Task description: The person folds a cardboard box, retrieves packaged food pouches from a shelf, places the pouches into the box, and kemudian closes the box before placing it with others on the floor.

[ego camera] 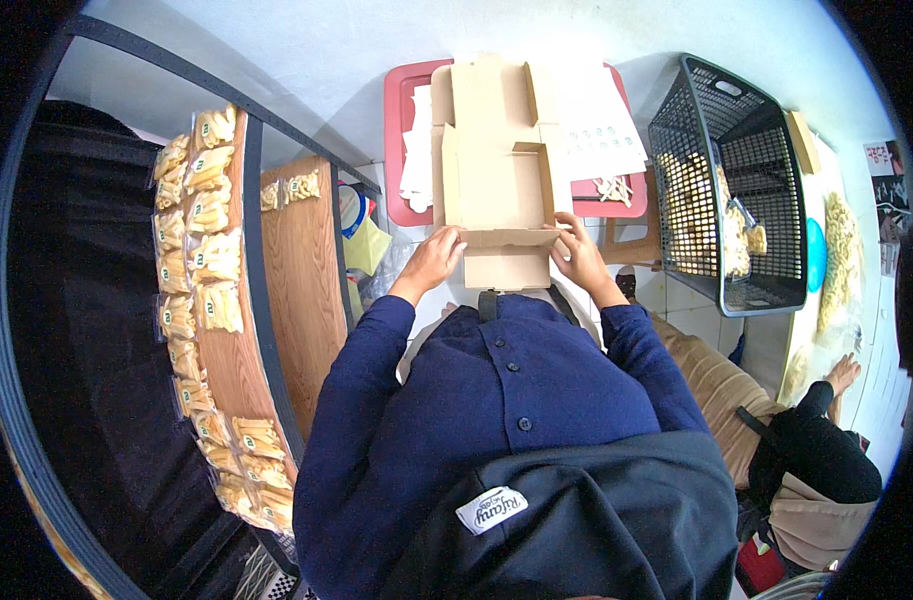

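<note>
A brown cardboard box, partly folded, lies before me with its side walls raised and its near flap hanging towards my body. My left hand pinches the near left corner of the box. At the near right corner, the fingers of my right hand hold the folded edge. Beyond and beneath the box are more flattened cardboard boxes. They rest over a red tray, with white paper sheets at both sides. Small wooden-looking sticks lie at the tray's right.
Left, a rack's wooden shelf bears several bagged snack packs. At right stands a black plastic crate with snack bags inside. Beyond it is a large clear bag of snacks. Another person sits at the lower right.
</note>
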Demonstrator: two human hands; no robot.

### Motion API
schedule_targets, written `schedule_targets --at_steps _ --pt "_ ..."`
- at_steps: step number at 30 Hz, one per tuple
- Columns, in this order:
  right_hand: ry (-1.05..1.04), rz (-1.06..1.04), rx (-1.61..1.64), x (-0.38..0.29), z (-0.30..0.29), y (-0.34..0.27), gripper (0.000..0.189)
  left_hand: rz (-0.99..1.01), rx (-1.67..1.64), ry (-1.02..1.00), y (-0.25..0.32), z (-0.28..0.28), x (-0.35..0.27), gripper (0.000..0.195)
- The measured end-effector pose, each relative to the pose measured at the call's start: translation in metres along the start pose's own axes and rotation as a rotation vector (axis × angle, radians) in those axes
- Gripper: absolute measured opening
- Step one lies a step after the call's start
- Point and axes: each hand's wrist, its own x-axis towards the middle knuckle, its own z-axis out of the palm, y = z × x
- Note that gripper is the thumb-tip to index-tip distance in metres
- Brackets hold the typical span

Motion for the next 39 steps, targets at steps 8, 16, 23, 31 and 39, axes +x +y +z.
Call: schedule_targets --at_steps 8,16,23,31,39 --pt "0.177 0.184 0.269 0.016 0.006 -0.015 0.042 0.166 -0.307 0.338 0.009 0.020 0.009 0.031" --pt "0.018 0.039 -0.067 0.026 0.003 -0.012 0.053 0.090 0.007 0.182 0.013 0.023 0.013 0.034" --pt "-0.011 -0.009 -0.145 0.032 0.004 -0.006 0.046 -0.042 0.033 0.146 0.022 0.030 0.018 0.030" --pt "-0.023 -0.003 -0.159 0.030 0.005 0.001 0.042 -0.096 0.426 0.174 0.050 0.019 0.027 0.026" --pt "-0.083 -0.039 -0.343 0.032 0.004 0.000 0.037 0.052 0.432 0.100 0.031 0.025 0.030 0.038"
